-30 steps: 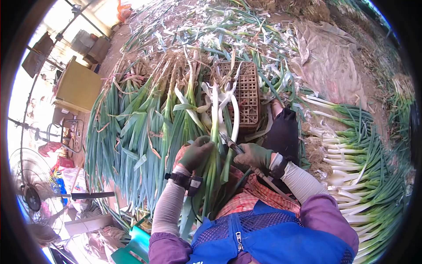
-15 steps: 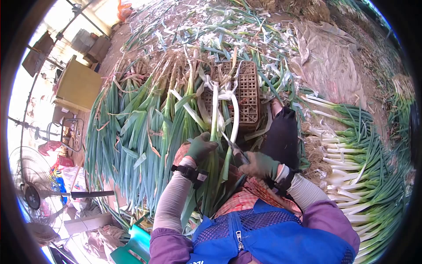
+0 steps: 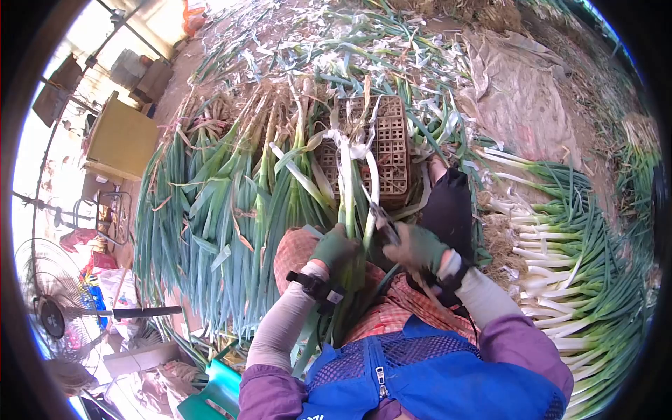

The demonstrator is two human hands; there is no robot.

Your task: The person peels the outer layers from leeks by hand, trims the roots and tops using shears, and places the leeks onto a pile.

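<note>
Where fingers (image 3: 334, 246) close: leek (image 3: 346, 183) inside.

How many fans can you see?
1. The only fan stands at the far left edge, below the yellow box and left of the big pile of green onions. Others may be hidden beyond the picture's dark rim.

Green gloves, black wrist straps, pale sleeves, blue mesh vest (image 3: 420, 371)

Sunlit dirt floor (image 3: 560, 42) strewn with trimmings; a standing fan (image 3: 49, 315) and perhaps a cabinet (image 3: 122, 136) at left.
</note>
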